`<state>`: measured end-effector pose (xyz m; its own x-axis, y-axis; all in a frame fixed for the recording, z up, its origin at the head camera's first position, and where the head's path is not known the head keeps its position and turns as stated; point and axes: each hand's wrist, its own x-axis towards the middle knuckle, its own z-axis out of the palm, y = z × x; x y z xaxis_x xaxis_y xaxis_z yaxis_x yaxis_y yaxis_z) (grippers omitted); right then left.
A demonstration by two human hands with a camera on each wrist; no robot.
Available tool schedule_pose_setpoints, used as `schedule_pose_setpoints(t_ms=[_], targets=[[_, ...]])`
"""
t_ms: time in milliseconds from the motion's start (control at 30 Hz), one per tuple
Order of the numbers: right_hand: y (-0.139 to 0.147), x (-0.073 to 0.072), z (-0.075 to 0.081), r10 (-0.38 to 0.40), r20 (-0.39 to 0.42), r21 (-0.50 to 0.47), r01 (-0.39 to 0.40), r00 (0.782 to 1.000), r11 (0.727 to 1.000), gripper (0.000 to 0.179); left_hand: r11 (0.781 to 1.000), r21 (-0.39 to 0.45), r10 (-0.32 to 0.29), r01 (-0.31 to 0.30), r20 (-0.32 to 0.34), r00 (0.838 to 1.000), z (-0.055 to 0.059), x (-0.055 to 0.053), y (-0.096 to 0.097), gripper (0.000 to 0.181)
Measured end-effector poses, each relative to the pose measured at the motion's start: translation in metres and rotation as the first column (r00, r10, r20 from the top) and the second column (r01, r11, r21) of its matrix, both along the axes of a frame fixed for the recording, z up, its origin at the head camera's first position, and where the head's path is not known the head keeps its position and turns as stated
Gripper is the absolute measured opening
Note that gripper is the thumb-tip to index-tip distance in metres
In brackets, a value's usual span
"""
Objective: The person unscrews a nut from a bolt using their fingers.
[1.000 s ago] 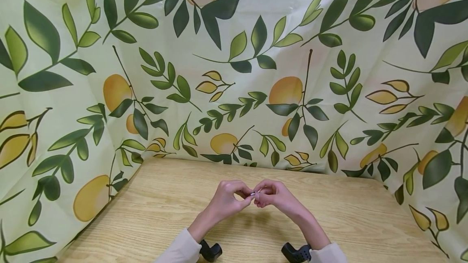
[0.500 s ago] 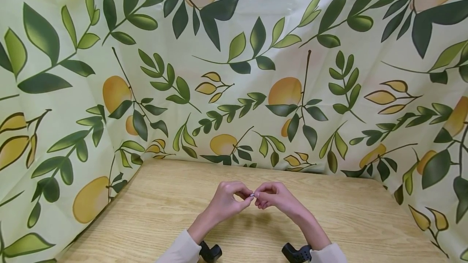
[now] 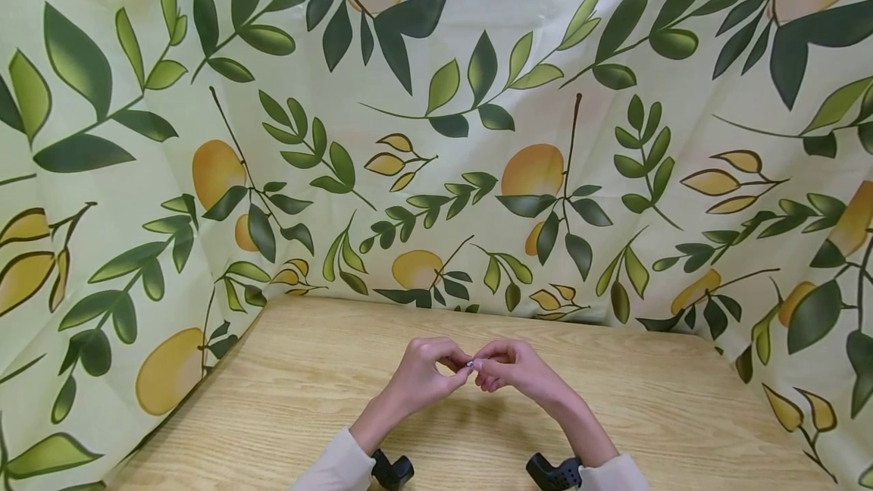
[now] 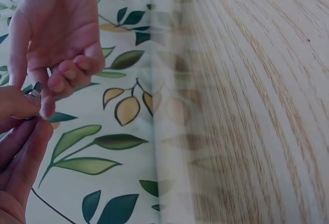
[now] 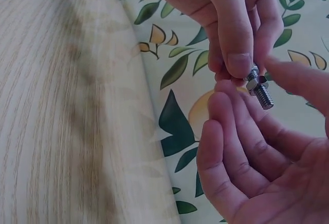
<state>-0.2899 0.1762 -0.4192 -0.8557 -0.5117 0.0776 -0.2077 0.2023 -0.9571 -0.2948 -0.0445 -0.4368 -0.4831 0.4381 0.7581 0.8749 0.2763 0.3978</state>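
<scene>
In front of me, both hands meet above the table around a small silver bolt [image 3: 470, 363] with a hex nut [image 5: 256, 85] on its thread. My left hand [image 3: 426, 371] pinches one end of the bolt between thumb and fingers, which hide that end. From the other side, my right hand [image 3: 513, 367] brings its thumb and forefinger together at the nut. In the right wrist view the bolt's threaded tip [image 5: 265, 99] sticks out past the nut toward the right palm. The left wrist view shows only a sliver of metal [image 4: 36, 88] between the fingertips.
A light wood-grain table [image 3: 327, 408] lies under the hands. Cloth printed with fruit and leaves [image 3: 436, 195] hangs behind it and along both sides. A black wrist camera mount [image 3: 392, 470] sits at the left cuff, and another mount [image 3: 552, 471] at the right.
Both hands stay in the same place. The right thumb and fingertips have shifted slightly around the bolt, and less of its shank shows between the hands than one second ago.
</scene>
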Motion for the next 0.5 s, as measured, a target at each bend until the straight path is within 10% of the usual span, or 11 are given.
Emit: schedule_pose_setpoints(t_ms=[500], targets=[[-0.0011,-0.001,-0.0017,-0.004,-0.032,-0.022,0.003,0.999,1.0,0.031,1.0,0.005,-0.006,0.006,0.011,1.0,0.0011,0.0006,-0.001,0.012]])
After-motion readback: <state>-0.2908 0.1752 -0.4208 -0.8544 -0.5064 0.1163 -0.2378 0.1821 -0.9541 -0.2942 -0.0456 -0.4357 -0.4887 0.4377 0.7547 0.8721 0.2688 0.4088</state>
